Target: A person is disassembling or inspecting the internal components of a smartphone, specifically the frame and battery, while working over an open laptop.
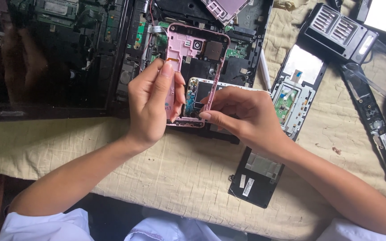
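Currently, left hand [150, 105] grips the pink phone frame [193, 67] upright, steadying it above the opened laptop chassis [112, 49]; right hand [242, 114] pinches its lower edge, beside the phone's exposed circuit board [192, 100].

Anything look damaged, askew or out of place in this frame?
Yes: the pink phone held by the left hand and right hand has its back off, circuit board bare. Behind it an opened laptop shows its insides, and loose black panels lie scattered across the cloth.
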